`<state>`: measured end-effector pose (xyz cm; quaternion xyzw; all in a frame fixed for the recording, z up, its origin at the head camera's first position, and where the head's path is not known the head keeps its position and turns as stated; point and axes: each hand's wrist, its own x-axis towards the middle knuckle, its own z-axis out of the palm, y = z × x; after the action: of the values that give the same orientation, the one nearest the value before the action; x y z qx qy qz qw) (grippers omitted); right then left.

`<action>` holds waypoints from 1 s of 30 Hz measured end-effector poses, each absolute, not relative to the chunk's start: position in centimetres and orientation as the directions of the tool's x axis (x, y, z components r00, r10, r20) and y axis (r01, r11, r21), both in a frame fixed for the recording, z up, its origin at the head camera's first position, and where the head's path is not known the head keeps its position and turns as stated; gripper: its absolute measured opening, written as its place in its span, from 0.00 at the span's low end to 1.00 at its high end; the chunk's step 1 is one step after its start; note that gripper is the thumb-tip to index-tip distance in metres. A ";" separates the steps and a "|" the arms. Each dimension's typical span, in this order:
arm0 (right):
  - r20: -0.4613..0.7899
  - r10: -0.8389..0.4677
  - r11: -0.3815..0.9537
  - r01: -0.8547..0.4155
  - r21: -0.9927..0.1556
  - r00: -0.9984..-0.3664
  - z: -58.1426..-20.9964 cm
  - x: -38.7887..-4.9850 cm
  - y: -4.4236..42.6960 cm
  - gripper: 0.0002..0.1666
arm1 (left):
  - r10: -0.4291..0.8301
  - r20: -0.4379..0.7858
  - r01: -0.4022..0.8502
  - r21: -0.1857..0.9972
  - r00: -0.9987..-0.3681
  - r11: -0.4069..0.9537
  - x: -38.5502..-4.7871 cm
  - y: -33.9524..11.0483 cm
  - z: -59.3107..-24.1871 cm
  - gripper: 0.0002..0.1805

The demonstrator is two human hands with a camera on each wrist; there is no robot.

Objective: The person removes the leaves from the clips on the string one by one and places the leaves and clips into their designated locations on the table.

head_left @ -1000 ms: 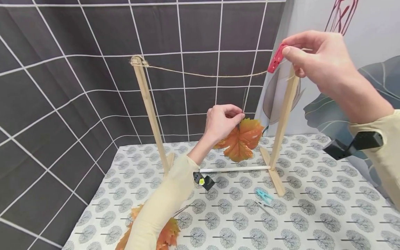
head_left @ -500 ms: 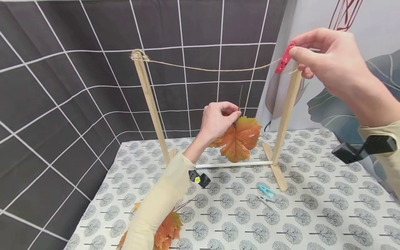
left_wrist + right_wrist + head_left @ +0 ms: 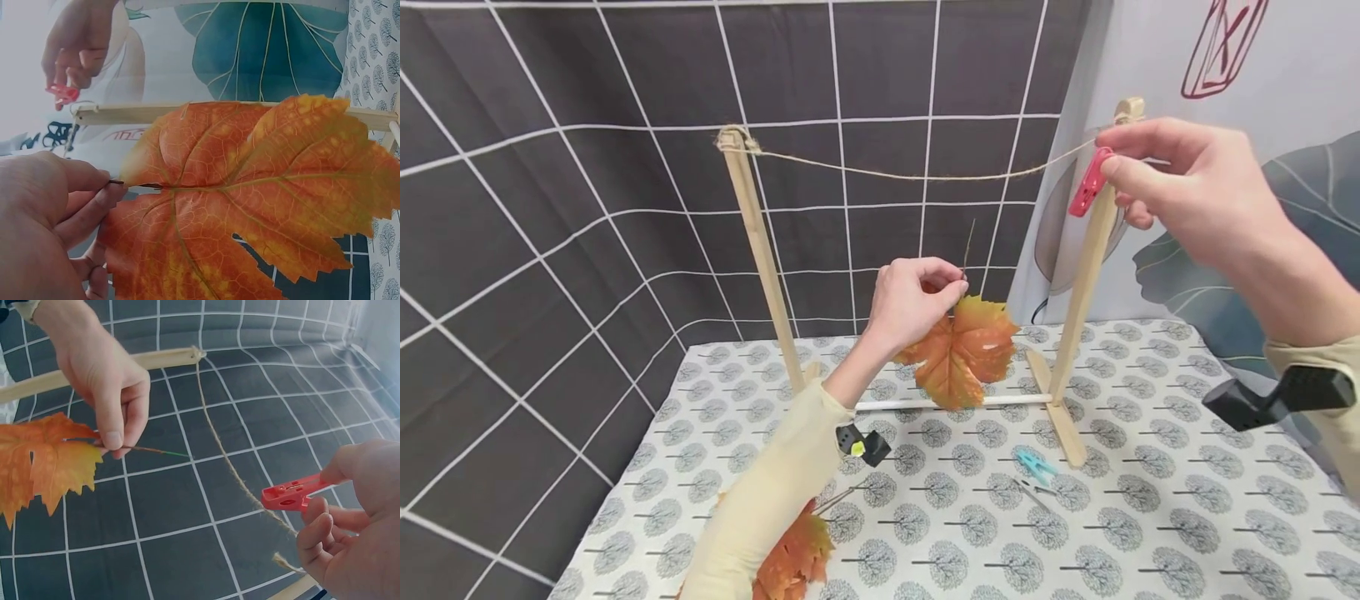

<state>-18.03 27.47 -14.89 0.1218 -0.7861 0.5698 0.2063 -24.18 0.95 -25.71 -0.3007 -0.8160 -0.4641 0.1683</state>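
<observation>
My left hand (image 3: pixel 913 304) pinches the thin stem of an orange and yellow artificial maple leaf (image 3: pixel 958 350), which hangs below the fingers. In the left wrist view the leaf (image 3: pixel 250 181) fills much of the picture. My right hand (image 3: pixel 1195 183) holds a red clothespin (image 3: pixel 1092 182) between thumb and fingers, close to the right post. The right wrist view has the clothespin (image 3: pixel 292 490) beside the twine (image 3: pixel 228 459); whether they touch I cannot tell. That twine (image 3: pixel 917 177) sags between the two posts, above the leaf.
A wooden left post (image 3: pixel 763 258) and right post (image 3: pixel 1082 283) stand on feet, joined by a white rod (image 3: pixel 1015 400). On the tree-patterned cloth (image 3: pixel 1150 533) lie a blue clothespin (image 3: pixel 1036 465), small snips (image 3: pixel 1033 493) and more leaves (image 3: pixel 793 558) under the left sleeve.
Over the second, my left hand with the leaf has shifted slightly left. My right hand and the red clothespin have moved right and lower, uncovering the right post's top.
</observation>
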 end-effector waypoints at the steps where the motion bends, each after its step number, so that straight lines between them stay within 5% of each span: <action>1: 0.466 0.044 0.325 -0.428 -0.843 -0.884 -15.1 -18.0 27.5 0.14 | 0.336 0.555 0.649 0.654 -0.761 0.390 -24.1 0.9 -25.7 0.04; 30: 0.416 0.073 0.467 -0.338 -0.817 -0.906 -20.5 -16.1 28.8 0.17 | 0.402 0.521 0.658 0.620 -0.753 0.428 -22.9 -1.4 -26.5 0.04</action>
<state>-16.07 28.82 -20.47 0.0796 -0.8326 0.5098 0.2013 -22.88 -1.40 -26.51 -0.3184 -0.8318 -0.4296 0.1489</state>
